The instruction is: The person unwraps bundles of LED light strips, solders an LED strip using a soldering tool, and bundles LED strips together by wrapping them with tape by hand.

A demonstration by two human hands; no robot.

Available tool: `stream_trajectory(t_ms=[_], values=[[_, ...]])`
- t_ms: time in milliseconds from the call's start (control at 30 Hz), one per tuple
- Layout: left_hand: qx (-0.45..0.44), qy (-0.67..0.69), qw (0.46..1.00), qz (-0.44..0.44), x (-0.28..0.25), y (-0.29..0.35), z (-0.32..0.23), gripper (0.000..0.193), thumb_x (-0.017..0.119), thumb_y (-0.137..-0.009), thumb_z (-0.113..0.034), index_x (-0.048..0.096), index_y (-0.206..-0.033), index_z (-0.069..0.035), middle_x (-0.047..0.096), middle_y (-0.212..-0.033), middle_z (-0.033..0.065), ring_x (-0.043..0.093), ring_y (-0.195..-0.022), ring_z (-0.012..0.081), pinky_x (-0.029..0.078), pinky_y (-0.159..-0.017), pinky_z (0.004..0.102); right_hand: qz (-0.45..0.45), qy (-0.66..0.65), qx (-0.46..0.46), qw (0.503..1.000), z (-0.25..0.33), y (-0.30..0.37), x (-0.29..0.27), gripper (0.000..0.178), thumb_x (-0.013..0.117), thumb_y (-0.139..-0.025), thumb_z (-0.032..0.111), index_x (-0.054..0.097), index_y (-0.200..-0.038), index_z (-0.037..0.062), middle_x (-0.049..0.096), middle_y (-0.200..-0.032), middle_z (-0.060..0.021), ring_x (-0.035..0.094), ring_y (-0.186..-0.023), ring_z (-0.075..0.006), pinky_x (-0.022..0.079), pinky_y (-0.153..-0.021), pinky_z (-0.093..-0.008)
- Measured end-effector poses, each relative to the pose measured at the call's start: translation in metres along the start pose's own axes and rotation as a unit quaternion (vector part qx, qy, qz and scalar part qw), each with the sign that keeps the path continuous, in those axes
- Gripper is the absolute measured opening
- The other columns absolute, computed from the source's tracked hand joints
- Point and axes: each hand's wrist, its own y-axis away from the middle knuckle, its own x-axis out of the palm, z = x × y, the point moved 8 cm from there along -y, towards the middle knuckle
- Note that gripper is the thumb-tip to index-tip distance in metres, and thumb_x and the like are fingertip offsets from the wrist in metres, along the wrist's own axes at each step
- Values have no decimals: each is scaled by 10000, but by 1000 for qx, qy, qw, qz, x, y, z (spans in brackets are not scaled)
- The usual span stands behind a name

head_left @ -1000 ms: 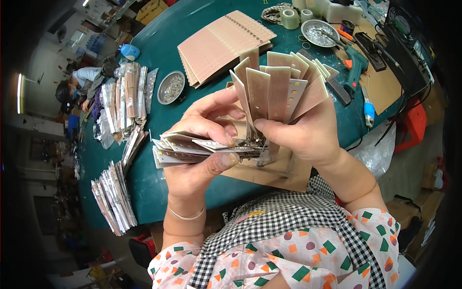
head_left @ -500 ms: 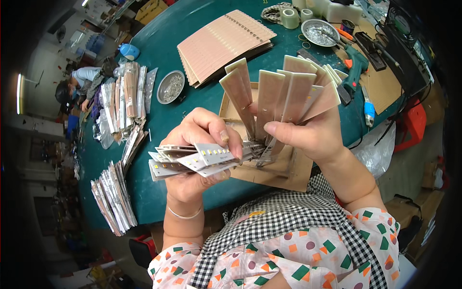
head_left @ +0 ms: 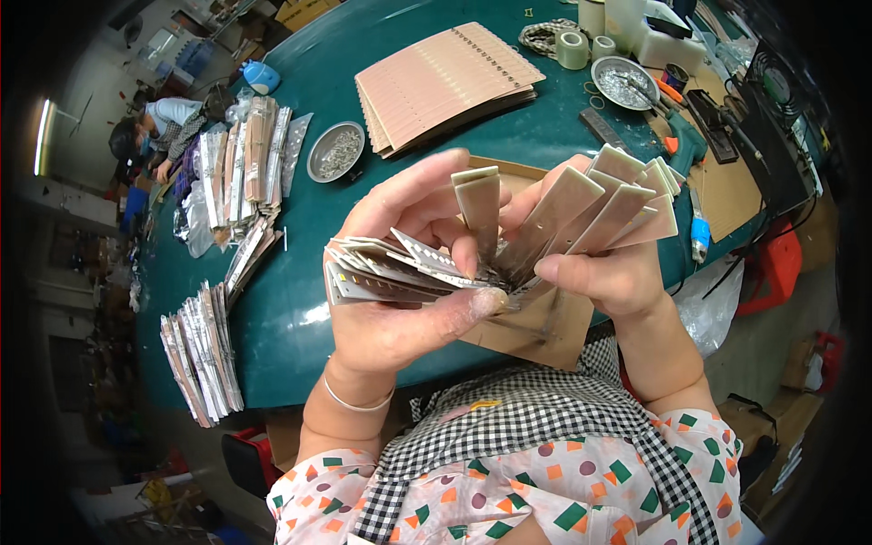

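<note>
The left hand (head_left: 386, 331), at the centre of the frame, was closed around a sheaf of thin strips (head_left: 377, 272), its thumb along the lower edge and a fingertip pressing near their inner ends. These strips fanned toward the left, some showing a pale face with small square marks. The right hand (head_left: 618, 277), just right of centre, gripped a second fan of strips (head_left: 590, 213), thumb in front, the tan ends spreading toward the upper right. Between the hands a pair of strips (head_left: 479, 204) stood nearly upright; which hand bore it could not be told. All the inner ends met in a dark, crowded cluster too tangled to make out.

Below the hands, a cardboard tray (head_left: 568, 341) lay on the green table (head_left: 291, 300). A bangle (head_left: 359, 406) circled the left wrist, and a checked apron (head_left: 509, 418) filled the lower middle.

At the upper centre sat a stack of pinkish panels (head_left: 445, 82), with a metal dish (head_left: 313, 162) of small parts to its left. A second dish (head_left: 595, 77), tape rolls (head_left: 572, 50) and a green glue gun (head_left: 686, 145) occupied the upper right. Bundled strips (head_left: 241, 168) lay at the left, a co-worker (head_left: 173, 118) beyond them in the upper left.
</note>
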Motion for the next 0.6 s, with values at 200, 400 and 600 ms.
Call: stream_trajectory(t_ms=[200, 400, 600], values=[[-58, -33, 996, -66, -8, 1, -5, 579, 815, -680, 35, 570, -1203, 69, 667, -1076, 146, 619, -835, 121, 517, -747, 243, -89, -25, 31, 995, -6, 9, -9, 572, 732, -674, 48, 537, -1205, -35, 635, -1081, -147, 639, -1022, -247, 510, -908, -384], [-133, -36, 982, -128, -10, 1, -1, 575, 793, -657, 8, 582, -1190, 55, 673, -1124, 158, 583, -813, 127, 486, -771, 265, -75, -26, 27, 996, -6, 8, -9, 643, 709, -678, -53, 478, -1278, -42, 630, -1122, -113, 637, -1003, -190, 516, -868, -321], [-136, -53, 986, -83, -17, -4, -5, 431, 815, -701, 9, 641, -1094, 37, 679, -1006, 54, 640, -871, 104, 522, -744, 244, -44, -21, 51, 998, -1, 4, 2, 525, 676, -697, -79, 548, -1206, -45, 642, -1120, -111, 639, -1001, -185, 518, -870, -332]])
